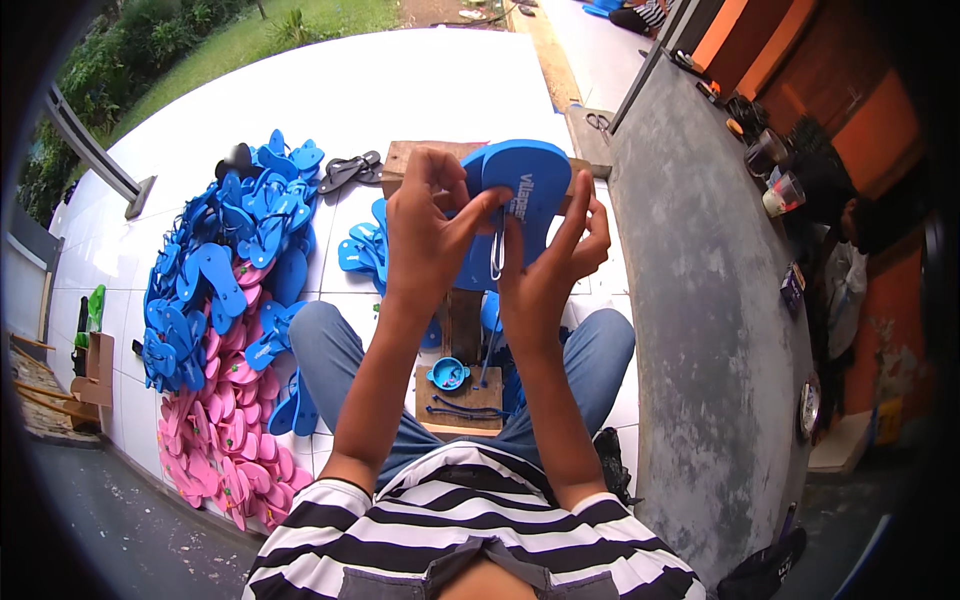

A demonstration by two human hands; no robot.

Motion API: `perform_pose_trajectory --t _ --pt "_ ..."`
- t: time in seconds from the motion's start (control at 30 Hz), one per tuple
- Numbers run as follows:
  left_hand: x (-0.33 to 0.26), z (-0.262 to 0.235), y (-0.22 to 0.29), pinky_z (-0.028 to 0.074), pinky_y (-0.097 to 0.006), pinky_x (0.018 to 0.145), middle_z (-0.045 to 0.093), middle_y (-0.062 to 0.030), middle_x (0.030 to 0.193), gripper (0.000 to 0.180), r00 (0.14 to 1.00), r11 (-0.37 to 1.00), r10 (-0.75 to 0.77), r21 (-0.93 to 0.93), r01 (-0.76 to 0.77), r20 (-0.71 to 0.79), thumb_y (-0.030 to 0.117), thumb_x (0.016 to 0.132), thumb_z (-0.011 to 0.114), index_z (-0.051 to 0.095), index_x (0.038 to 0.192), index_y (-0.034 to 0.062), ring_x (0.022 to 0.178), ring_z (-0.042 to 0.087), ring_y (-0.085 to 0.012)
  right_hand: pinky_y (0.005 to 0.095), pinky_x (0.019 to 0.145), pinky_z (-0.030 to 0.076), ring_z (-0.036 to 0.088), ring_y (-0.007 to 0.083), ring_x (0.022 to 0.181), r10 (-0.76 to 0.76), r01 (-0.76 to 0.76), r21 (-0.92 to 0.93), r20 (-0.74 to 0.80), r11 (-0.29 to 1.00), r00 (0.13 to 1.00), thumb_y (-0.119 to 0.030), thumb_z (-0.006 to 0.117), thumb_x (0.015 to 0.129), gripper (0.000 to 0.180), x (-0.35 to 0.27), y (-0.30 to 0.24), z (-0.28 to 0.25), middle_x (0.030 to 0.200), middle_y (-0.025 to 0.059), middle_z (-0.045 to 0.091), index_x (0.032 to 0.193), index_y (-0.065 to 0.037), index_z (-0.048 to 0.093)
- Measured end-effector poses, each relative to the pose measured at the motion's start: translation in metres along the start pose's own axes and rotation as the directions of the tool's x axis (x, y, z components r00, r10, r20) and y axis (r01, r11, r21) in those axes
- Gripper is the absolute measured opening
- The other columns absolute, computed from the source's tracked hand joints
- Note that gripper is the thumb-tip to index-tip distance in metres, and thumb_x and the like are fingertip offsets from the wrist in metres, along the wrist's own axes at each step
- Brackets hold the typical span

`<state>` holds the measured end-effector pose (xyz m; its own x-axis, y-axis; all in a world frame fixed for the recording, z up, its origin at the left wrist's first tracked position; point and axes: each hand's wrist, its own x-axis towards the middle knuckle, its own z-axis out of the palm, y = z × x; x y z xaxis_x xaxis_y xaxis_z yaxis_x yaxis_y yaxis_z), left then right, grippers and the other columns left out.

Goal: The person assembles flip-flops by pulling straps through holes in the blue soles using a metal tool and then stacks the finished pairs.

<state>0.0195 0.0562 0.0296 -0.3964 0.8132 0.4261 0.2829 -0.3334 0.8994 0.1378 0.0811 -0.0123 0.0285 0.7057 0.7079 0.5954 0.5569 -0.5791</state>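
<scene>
In your two hands, raised in front of the wooden block: one blue sole, flat, rounded at the top, smooth and matte, printed in white, with a second blue layer showing behind its left edge. Your left hand grips the sole's left side, thumb laid across its face, fingers bent; your right hand grips the lower right, thumb against the face, the other fingers apart along the far edge. Near your right thumb, a narrow shiny loop, metal-looking; which hand bears it, you cannot tell from here. Between your knees, a rough wooden board carrying a small round turquoise bowl with side tabs and slim dark-blue straps. To your left on glossy white tiles, heaped blue flip-flops and pink flip-flops. To your right, a mottled grey concrete ledge.
</scene>
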Motion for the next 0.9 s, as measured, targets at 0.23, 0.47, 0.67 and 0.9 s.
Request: perform_pose_trajectory --t 0.23,0.47,0.67,0.9 --pt "-0.074 -0.004 -0.065 0.052 -0.030 0.067 0.067 -0.0104 0.092 0.025 0.997 0.991 -0.066 0.122 0.062 0.030 0.019 0.094 0.066 0.057 0.106 -0.0016 0.082 0.066 -0.0155 0.0471 0.099 0.036 0.040 0.0311 0.117 0.377 -0.410 0.254 0.169 0.876 0.911 -0.033 0.078 0.084 0.086 -0.064 0.046 -0.010 0.136 0.0206 0.034 0.145 -0.004 0.024" --pt "-0.194 0.001 -0.105 0.053 -0.029 0.070 0.070 -0.0132 0.090 0.021 0.837 0.932 -0.361 0.123 0.341 0.411 0.014 0.099 0.056 0.060 0.114 -0.0014 0.079 0.069 -0.0170 0.0311 0.068 0.050 0.063 0.0200 0.073 0.411 -0.586 0.233 0.518 0.776 0.750 -0.018 0.061 0.096 0.023 -0.187 0.066 -0.034 0.089 0.0113 0.064 0.110 0.000 0.064" --pt "-0.192 -0.052 -0.095 0.053 -0.025 0.065 0.070 -0.0088 0.078 0.015 0.927 0.924 -0.345 0.228 0.308 0.149 0.008 0.097 0.059 0.067 0.106 -0.0017 0.071 0.068 -0.0111 0.0246 0.062 0.045 0.054 0.0081 0.067 0.407 -0.548 0.188 0.489 0.815 0.772 -0.015 0.060 0.098 0.020 -0.183 0.081 -0.088 0.077 0.0038 0.060 0.110 -0.001 0.068" --pt "-0.126 -0.078 -0.063 0.054 -0.025 0.068 0.069 -0.0101 0.086 0.011 0.993 0.992 0.119 0.036 -0.118 -0.011 0.003 0.086 0.073 0.068 0.094 -0.0019 0.074 0.067 -0.0143 0.0349 0.079 0.047 0.062 0.0246 0.092 0.185 -0.112 -0.169 0.522 0.979 0.833 -0.014 0.061 0.095 0.020 -0.100 0.077 -0.120 0.100 0.0101 0.064 0.112 -0.006 0.069"
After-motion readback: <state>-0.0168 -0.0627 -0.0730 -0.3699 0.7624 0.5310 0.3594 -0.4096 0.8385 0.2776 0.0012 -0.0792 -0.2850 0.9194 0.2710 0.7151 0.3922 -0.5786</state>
